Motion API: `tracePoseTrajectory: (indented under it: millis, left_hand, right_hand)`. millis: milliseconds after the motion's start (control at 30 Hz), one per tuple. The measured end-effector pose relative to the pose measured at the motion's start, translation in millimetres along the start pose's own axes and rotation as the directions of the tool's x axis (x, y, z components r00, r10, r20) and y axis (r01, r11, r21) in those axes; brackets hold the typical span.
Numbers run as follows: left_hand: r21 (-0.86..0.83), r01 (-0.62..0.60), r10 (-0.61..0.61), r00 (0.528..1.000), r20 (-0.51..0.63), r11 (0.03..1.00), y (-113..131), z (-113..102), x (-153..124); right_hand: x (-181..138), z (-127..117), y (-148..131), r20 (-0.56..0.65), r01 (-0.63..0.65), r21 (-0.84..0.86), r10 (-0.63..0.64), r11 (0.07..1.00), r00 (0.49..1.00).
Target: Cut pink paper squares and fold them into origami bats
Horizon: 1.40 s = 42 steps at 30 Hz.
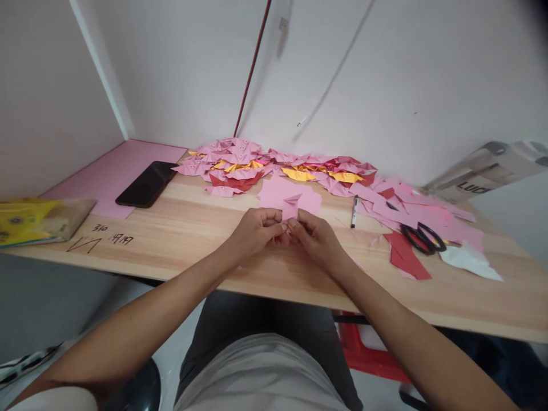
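Observation:
A small folded pink paper piece [290, 210] sticks up between my two hands above the wooden table [180, 228]. My left hand [257, 228] pinches its left side with closed fingers. My right hand [314, 237] pinches its right side, fingers curled. Just behind the hands lie flat pink paper sheets [282, 191]. Farther back a pile of folded pink, red and gold paper figures [265, 162] stretches along the wall.
A black phone [146, 184] lies on a pink sheet [107, 171] at the left, near a yellow packet [29, 220]. A pen [354, 211], black scissors [423, 237], red paper scraps [406, 257] and white paper [468, 260] lie to the right. A red stool [363, 348] stands under the table.

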State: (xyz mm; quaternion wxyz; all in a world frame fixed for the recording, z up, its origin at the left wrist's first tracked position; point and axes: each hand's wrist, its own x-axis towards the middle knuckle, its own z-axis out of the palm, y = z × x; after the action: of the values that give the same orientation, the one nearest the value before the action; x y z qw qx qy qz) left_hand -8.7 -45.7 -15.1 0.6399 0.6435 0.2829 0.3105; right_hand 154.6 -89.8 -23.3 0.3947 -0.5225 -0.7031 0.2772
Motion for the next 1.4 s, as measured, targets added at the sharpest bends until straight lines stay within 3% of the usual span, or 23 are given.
tracePoseTrajectory:
  millis: [267,500,800,1000,1233,1400]
  left_hand:
    - [0.072,-0.016,0.019,0.999,-0.043,0.997,-1.4,0.8,-0.8]
    - [0.229,-0.048,0.051,0.999,-0.007,0.972,-3.5,-0.1,-1.4]
    - [0.156,-0.033,0.024,0.998,0.056,0.987,-0.6,-1.2,-3.9]
    - [0.281,-0.076,0.068,0.997,0.037,0.957,2.5,-1.0,-5.9]
    - [0.335,-0.090,0.069,0.995,0.073,0.938,2.0,-0.7,-5.8]
    - [0.354,-0.064,0.062,0.998,0.016,0.933,1.6,-1.1,-4.5]
  right_hand:
    - [2.4,2.2,5.6,0.022,-0.078,0.006,0.078,0.997,0.997]
    - [2.4,0.1,0.8,0.027,-0.117,0.024,0.117,0.993,0.993]
    - [-0.4,-6.5,2.0,0.076,-0.183,0.068,0.178,0.981,0.981]
    - [0.8,-5.5,3.0,0.142,-0.179,0.116,0.162,0.977,0.976]
    - [1.8,-2.7,5.5,0.092,-0.205,0.097,0.197,0.974,0.976]
    - [1.1,-3.1,4.9,0.081,-0.203,0.108,0.195,0.973,0.978]
